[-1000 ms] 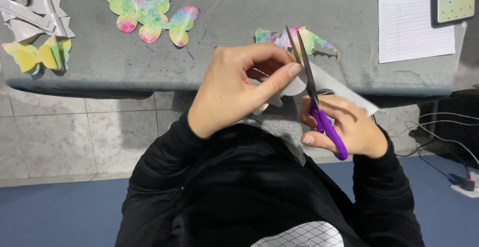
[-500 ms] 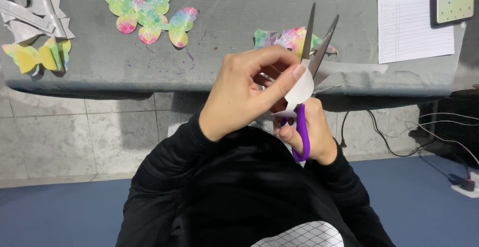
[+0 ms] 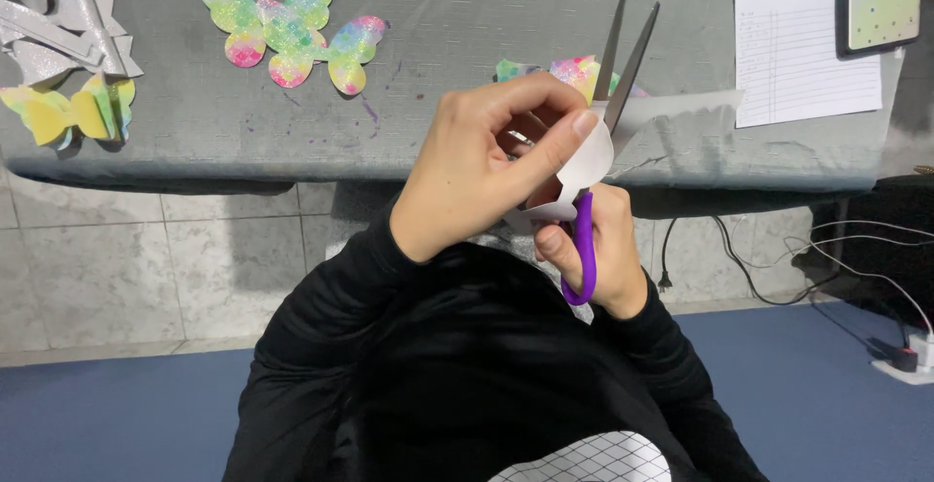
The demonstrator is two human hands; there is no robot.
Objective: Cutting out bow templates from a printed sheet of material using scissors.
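My left hand point(image 3: 482, 166) pinches a white paper piece point(image 3: 591, 159) with a curved cut edge, held in front of my chest at the table's near edge. Just below it, my right hand point(image 3: 613, 263) grips purple-handled scissors point(image 3: 582, 249). Their grey blades point(image 3: 623, 54) point up and away from me, spread apart, with the paper between them near the pivot. A rainbow glitter shape point(image 3: 574, 71) lies on the table partly hidden behind my left hand and the blades.
On the grey table point(image 3: 438, 15) lie rainbow butterfly cutouts point(image 3: 290, 30), a yellow folded butterfly point(image 3: 68, 112), silver glitter bows point(image 3: 58, 30), a lined sheet point(image 3: 803, 44) and a phone point(image 3: 880, 0). Cables point(image 3: 837, 258) and a power strip point(image 3: 910, 360) sit on the floor at right.
My right hand has moved left, under my left hand. The scissors swung from leaning left with blades together to nearly upright with blades apart. The left hand kept hold of the paper.
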